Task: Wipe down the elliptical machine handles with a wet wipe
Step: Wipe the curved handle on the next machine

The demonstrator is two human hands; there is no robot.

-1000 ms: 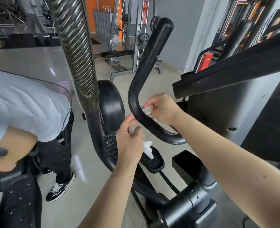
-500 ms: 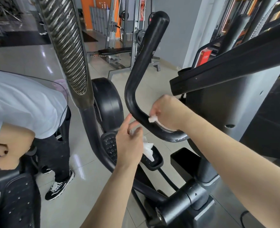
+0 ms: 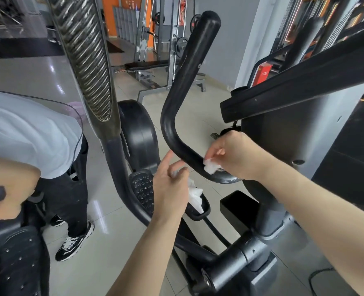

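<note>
Where your right hand works: your right hand pinches a balled wet wipe between thumb and fingertips, pressed to the near face of the black handle, on the low run just past its bend.
Left hand: your left hand pinches a second bunch of wipe with thumb and curled fingers. The forefinger points up, close under the handle; whether it touches cannot be told.
Wipe shape: spread the ball flatter so more damp cloth meets the tube; a tight wad likely cleans only a narrow stripe.
Stroke: wrap the cloth around the tube and draw along it, rolling your wrist to reach the far side you cannot see.
Pressure: press firmly enough to lift the pale smears showing by the wipe.
Left to do: the long upper run to the rounded tip probably needs its pass, as does the ribbed handle on the left.
Neighbour: a person in a white shirt stands close on your left; mind that elbow.
</note>
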